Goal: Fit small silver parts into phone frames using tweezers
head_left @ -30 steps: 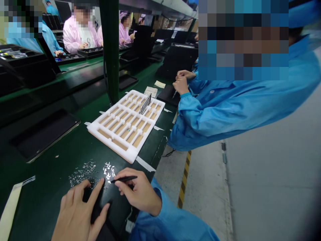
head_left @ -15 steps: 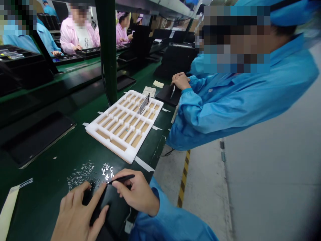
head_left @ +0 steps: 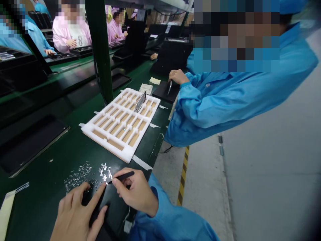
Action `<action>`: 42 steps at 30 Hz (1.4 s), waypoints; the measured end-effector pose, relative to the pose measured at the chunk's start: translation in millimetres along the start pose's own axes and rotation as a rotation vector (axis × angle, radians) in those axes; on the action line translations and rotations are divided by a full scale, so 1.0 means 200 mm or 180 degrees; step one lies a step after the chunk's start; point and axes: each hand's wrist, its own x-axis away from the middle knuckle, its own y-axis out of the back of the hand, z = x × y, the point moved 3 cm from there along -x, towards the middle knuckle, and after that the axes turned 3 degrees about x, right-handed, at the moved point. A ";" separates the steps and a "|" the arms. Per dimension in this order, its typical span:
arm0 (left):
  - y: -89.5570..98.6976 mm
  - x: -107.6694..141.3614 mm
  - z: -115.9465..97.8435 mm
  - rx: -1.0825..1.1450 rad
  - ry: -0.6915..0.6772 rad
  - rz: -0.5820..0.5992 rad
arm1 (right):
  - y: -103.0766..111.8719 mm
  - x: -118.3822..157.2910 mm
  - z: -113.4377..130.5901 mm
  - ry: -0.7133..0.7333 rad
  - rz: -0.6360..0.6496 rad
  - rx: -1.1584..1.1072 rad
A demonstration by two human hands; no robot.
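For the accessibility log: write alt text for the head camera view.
A right hand holds black tweezers at a scatter of tiny shiny metal parts on a green workbench, with the left hand open beside them. Beyond lie a white foam tray and a co-worker in a blue gown.

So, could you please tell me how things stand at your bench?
Right hand: black tweezers, tips at small silver parts. Left hand: on black mat. White foam tray beyond.

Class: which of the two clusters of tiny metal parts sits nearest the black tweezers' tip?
The smaller, brighter cluster beside the tweezers; the wider cluster lies farther left.
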 end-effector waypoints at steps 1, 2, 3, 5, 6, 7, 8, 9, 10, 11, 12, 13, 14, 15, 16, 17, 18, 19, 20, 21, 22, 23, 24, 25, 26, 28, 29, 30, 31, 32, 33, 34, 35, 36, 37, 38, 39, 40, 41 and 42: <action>0.00 0.00 0.00 0.0007 -0.0006 0.0019 | 0.00 0.00 0.00 0.0038 -0.0002 0.0015; 0.00 0.00 0.00 0.0019 -0.0005 0.0029 | 0.00 0.01 0.00 0.0071 0.0007 0.0030; 0.00 0.00 0.00 0.0029 0.0007 0.0023 | 0.00 0.01 0.00 0.0096 0.0025 0.0044; 0.00 0.00 0.00 0.0044 0.0052 0.0005 | 0.00 0.01 0.00 0.0145 0.0035 0.0073; 0.00 0.01 0.00 0.0040 0.0067 -0.0001 | 0.00 0.01 0.01 0.0169 0.0042 0.0090; 0.00 0.01 0.00 0.0036 0.0065 -0.0004 | 0.00 0.01 0.01 0.0191 0.0044 0.0103; 0.00 0.02 0.00 0.0033 0.0055 -0.0002 | 0.00 0.01 0.01 0.0215 0.0045 0.0109; 0.00 0.02 0.01 0.0034 0.0046 0.0004 | 0.00 0.01 0.01 0.0231 0.0025 0.0104; 0.00 0.03 0.01 0.0040 0.0033 0.0007 | 0.00 0.02 0.02 0.0234 -0.0006 0.0093; -0.01 0.03 0.01 0.0047 0.0026 0.0013 | 0.01 0.02 0.02 0.0229 -0.0045 0.0078; -0.01 0.03 0.01 0.0055 0.0027 0.0019 | 0.01 0.02 0.03 0.0223 -0.0093 0.0069; -0.01 0.03 0.01 0.0058 0.0032 0.0031 | 0.02 0.03 0.03 0.0220 -0.0131 0.0071; -0.01 0.03 0.01 0.0052 0.0034 0.0039 | 0.02 0.03 0.03 0.0220 -0.0153 0.0085; -0.01 0.03 0.01 0.0041 0.0034 0.0031 | 0.03 0.03 0.04 0.0228 -0.0166 0.0111; -0.01 0.02 0.01 0.0029 0.0027 0.0015 | 0.03 0.03 0.04 0.0243 -0.0161 0.0147; -0.01 0.02 0.00 0.0019 0.0023 -0.0002 | 0.03 0.04 0.05 0.0264 -0.0146 0.0187; 0.00 0.01 0.00 0.0017 0.0011 -0.0016 | 0.03 0.04 0.05 0.0293 -0.0128 0.0225; 0.00 0.01 0.00 0.0022 0.0005 -0.0023 | 0.03 0.04 0.05 0.0331 -0.0112 0.0253; 0.00 0.01 0.00 0.0028 0.0009 -0.0029 | 0.03 0.03 0.05 0.0379 -0.0098 0.0272; -0.01 0.01 0.00 0.0037 0.0014 -0.0017 | 0.03 0.03 0.05 0.0437 -0.0082 0.0282; -0.01 0.01 0.00 0.0042 0.0022 -0.0009 | 0.03 0.03 0.05 0.0504 -0.0058 0.0281; -0.01 0.01 0.00 0.0040 0.0025 -0.0001 | 0.02 0.03 0.05 0.0566 -0.0038 0.0266; -0.01 0.02 0.00 0.0037 0.0023 0.0002 | 0.02 0.03 0.05 0.0611 -0.0021 0.0234; -0.02 0.02 0.00 0.0035 0.0021 0.0000 | 0.02 0.03 0.05 0.0626 -0.0009 0.0181; -0.02 0.02 0.00 0.0037 0.0019 -0.0006 | 0.03 0.02 0.05 0.0611 -0.0006 0.0105; -0.02 0.03 0.01 0.0058 0.0027 -0.0018 | 0.03 0.02 0.04 0.0532 -0.0023 -0.0066; -0.02 0.03 0.01 0.0076 0.0035 -0.0009 | 0.03 0.02 0.03 0.0494 -0.0028 -0.0129; -0.01 0.03 0.01 0.0091 0.0048 -0.0004 | 0.04 0.02 0.02 0.0468 -0.0015 -0.0168; -0.01 0.03 0.01 0.0097 0.0054 0.0000 | 0.04 0.02 0.02 0.0454 0.0007 -0.0179; -0.01 0.03 0.01 0.0101 0.0058 -0.0002 | 0.04 0.02 0.02 0.0451 0.0035 -0.0173; -0.01 0.03 0.01 0.0101 0.0059 -0.0007 | 0.04 0.02 0.01 0.0448 0.0061 -0.0156; -0.01 0.03 0.00 0.0102 0.0054 -0.0020 | 0.03 0.03 0.01 0.0444 0.0089 -0.0138; -0.01 0.03 0.00 0.0107 0.0051 -0.0027 | 0.03 0.03 0.01 0.0440 0.0107 -0.0125; 0.00 0.03 0.00 0.0107 0.0054 -0.0038 | 0.03 0.03 0.01 0.0430 0.0117 -0.0122; 0.00 0.02 0.00 0.0104 0.0053 -0.0037 | 0.03 0.03 0.01 0.0408 0.0117 -0.0133; 0.00 0.02 0.00 0.0099 0.0054 -0.0038 | 0.03 0.02 0.01 0.0360 0.0118 -0.0156; 0.00 0.02 0.00 0.0087 0.0050 -0.0047 | 0.03 0.02 0.01 0.0291 0.0124 -0.0183; 0.00 0.02 0.00 0.0074 0.0044 -0.0053 | 0.02 0.02 0.01 0.0214 0.0128 -0.0210; 0.00 0.02 0.00 0.0055 0.0035 -0.0050 | 0.02 0.01 0.01 0.0135 0.0130 -0.0231; 0.00 0.01 0.00 0.0037 0.0017 -0.0039 | 0.01 0.00 0.01 0.0066 0.0144 -0.0244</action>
